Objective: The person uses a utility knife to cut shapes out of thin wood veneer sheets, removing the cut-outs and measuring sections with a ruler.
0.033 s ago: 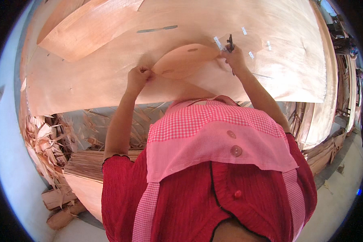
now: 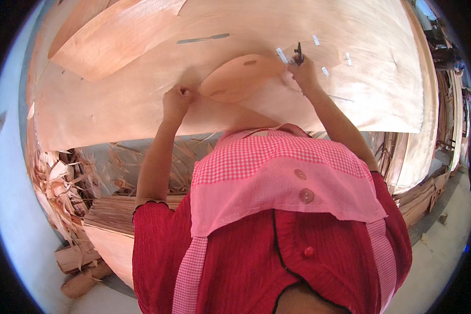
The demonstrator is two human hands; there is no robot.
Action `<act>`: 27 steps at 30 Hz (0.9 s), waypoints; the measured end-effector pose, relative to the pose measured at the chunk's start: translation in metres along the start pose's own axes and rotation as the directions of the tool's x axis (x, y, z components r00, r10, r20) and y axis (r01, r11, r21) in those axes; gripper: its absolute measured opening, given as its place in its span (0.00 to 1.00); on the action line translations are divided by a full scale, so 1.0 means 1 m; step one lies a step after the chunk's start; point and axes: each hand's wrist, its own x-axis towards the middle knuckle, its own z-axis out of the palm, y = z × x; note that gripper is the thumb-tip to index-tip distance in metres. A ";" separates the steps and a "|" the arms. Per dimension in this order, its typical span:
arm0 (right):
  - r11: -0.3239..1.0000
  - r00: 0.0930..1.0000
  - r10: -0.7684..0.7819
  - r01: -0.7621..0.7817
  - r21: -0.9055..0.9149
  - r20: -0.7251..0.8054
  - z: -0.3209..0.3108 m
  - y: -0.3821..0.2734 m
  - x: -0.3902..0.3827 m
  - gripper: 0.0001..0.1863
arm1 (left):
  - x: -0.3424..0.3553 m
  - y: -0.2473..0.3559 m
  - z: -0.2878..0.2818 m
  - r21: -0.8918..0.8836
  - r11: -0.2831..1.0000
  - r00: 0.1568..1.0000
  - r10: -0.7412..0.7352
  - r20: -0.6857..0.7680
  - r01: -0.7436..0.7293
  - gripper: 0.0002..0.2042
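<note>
At the far left I register a heap of crisp, splintered wood scraps (image 2: 63,180). Above it, a curved veneer piece (image 2: 112,44) with a smooth, grained face lies on a broad tan wood sheet (image 2: 125,107).

My left hand (image 2: 177,101) is next. Its fingers are curled inward; I cannot tell whether they pinch anything. Compared with the earlier frame, it sits slightly farther left, drawn back from the near tip of the lens-shaped wood section (image 2: 240,81). That section lies between my two hands, matte, darker than its surroundings, with two oval dark marks. A flat, narrow dark strip (image 2: 203,38) lies beyond it.

My right hand (image 2: 307,76), at the section's right end, closes around a slim black tool (image 2: 299,52) held roughly upright; its position is nearly unchanged. White paper-like strips (image 2: 349,58) lie about it, bearing small dark marks too fine to read. A thin rod (image 2: 341,98) lies beside the right wrist.
</note>
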 end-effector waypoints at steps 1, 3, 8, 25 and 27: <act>0.998 0.998 -0.057 0.058 0.006 -0.041 -0.002 -0.004 0.007 0.11 | 0.004 -0.008 0.000 0.169 0.984 0.984 0.076 -0.159 -0.048 0.06; 0.985 0.975 -0.170 0.172 -0.004 -0.143 -0.015 -0.020 0.034 0.11 | 0.020 -0.022 -0.010 0.165 0.982 0.929 0.143 -0.343 -0.090 0.07; 0.988 0.955 0.036 0.011 0.157 -0.295 -0.095 -0.031 0.116 0.14 | 0.033 0.053 0.019 -0.455 0.888 0.995 -0.022 0.094 0.063 0.08; 0.997 0.623 0.061 0.000 0.078 -0.780 -0.368 -0.066 -0.211 0.16 | 0.049 0.142 0.196 0.156 0.890 0.755 0.448 -0.479 -0.429 0.01; 0.996 0.649 0.083 -0.060 0.058 -0.756 -0.332 -0.070 -0.218 0.14 | 0.050 0.146 0.196 0.092 0.927 0.822 0.366 -0.436 -0.364 0.01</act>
